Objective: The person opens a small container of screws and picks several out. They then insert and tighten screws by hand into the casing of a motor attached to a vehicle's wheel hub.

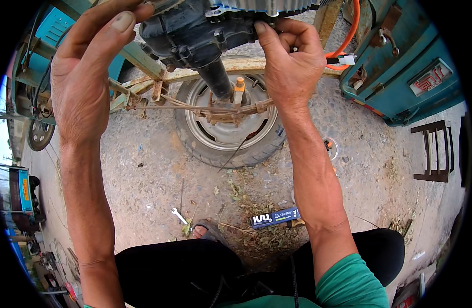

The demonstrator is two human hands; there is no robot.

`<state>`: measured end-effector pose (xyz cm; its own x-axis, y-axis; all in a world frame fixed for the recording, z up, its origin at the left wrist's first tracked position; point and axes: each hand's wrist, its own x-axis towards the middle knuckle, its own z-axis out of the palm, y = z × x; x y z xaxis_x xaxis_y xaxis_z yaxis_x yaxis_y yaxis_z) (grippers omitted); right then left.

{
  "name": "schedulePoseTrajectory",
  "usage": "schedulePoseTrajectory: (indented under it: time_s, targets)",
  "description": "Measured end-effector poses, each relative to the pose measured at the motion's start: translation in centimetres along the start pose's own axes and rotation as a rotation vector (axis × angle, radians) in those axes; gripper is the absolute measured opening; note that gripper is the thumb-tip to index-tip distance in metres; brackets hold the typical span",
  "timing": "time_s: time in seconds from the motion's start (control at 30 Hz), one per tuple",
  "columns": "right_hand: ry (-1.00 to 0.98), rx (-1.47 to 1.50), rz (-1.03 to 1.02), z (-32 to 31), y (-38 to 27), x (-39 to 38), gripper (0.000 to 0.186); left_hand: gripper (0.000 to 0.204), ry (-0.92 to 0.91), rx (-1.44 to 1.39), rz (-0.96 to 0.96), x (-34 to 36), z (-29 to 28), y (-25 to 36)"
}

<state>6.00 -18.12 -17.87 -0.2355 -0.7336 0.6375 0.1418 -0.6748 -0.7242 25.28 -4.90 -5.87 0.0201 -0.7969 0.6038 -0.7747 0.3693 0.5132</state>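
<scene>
Pressure should be light from my closed right hand (295, 64), right of rounded black metal housing (192, 45); left hand (82, 82) grip I cannot tell.

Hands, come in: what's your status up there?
Right hand: curled just below silver finned casing. Left hand: beside black housing, contact unclear. Orange cable near right hand, not visibly blocking.

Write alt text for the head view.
A person's right hand is raised to a black housing, the left hand beside it. Below are a wheel and, on the ground, a wrench and a blue box.
</scene>
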Motion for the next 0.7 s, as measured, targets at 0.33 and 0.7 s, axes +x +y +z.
schedulePoseTrajectory:
  time_s: [0.33, 0.7]
  targets:
    - [-0.002, -0.062, -0.108, 0.0, 0.4, -0.1, 0.018, 0.034, -0.003, -0.018, -0.003, -0.1, 0.3, -0.1]
    - [-0.017, -0.066, -0.137, 0.2, 0.1, -0.3, 0.016, 0.034, -0.008, -0.019, -0.009, 0.1, 1.0, -0.1]
